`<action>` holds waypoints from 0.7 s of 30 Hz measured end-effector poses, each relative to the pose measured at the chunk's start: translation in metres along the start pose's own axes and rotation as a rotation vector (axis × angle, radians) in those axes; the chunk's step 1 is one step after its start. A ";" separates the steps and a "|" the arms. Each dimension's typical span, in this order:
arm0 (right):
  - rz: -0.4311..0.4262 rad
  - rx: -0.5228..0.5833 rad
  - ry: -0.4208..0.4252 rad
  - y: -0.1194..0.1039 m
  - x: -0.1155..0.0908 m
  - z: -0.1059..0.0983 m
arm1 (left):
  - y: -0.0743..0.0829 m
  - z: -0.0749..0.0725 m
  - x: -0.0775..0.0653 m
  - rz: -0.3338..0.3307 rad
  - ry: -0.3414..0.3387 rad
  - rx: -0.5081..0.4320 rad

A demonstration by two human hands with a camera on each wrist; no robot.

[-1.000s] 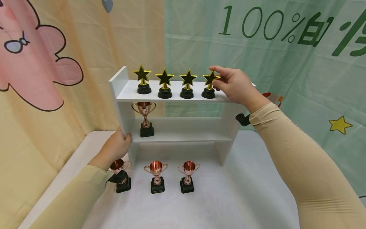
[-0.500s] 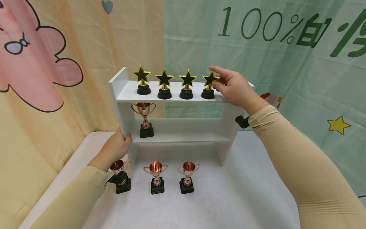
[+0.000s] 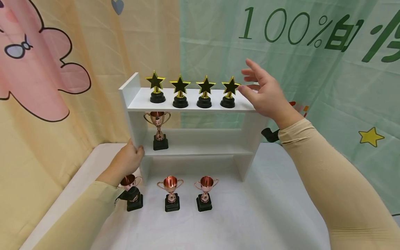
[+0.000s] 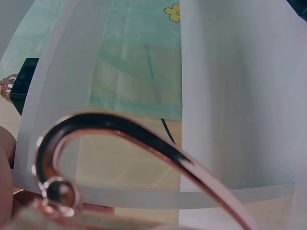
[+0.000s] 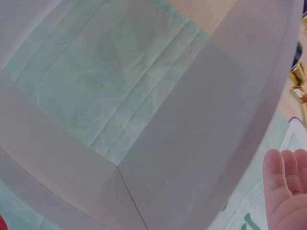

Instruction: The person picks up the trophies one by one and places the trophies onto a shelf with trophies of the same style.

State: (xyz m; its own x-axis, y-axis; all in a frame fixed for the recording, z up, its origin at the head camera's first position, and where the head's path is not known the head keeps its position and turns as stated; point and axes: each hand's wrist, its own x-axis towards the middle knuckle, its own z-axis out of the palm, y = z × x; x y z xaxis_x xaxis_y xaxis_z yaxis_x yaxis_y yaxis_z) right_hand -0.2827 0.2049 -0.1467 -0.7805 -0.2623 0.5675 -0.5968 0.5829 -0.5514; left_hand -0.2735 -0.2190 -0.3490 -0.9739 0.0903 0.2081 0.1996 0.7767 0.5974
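Note:
A white shelf unit (image 3: 193, 151) stands on the table. My left hand (image 3: 126, 160) grips the edge of its left side panel, thumb at the front. On the top board is a row of gold star trophies with black bases. My right hand (image 3: 265, 91) is just beside the rightmost star trophy (image 3: 230, 92), fingers spread and holding nothing; its thumb tip is very close to the star. A copper trophy cup (image 3: 160, 130) stands at the left of the middle board. In the left wrist view, a cup handle (image 4: 115, 125) looms up close.
On the table before the shelf stand a copper cup (image 3: 172, 193), another cup (image 3: 205, 193) to its right, and a third cup (image 3: 135, 202) partly hidden by my left wrist. A white cloth (image 3: 237, 222) covers the table. Printed curtains (image 3: 212, 41) hang behind.
My right hand has let go of the rightmost star trophy and moved slightly right, its fingers spreading. The trophy stays upright in place. My left hand has not moved.

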 end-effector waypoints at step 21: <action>-0.342 0.103 0.114 -0.005 -0.081 0.030 | 0.002 -0.001 -0.001 -0.013 -0.014 -0.005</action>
State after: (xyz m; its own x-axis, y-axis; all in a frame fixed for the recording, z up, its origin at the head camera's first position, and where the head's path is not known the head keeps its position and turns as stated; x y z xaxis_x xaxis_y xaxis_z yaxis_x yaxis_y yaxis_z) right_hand -0.2222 0.1997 -0.2082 -0.5105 -0.3379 0.7907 -0.8396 0.3945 -0.3734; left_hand -0.2725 -0.2183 -0.3474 -0.9778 0.0889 0.1898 0.1877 0.7748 0.6037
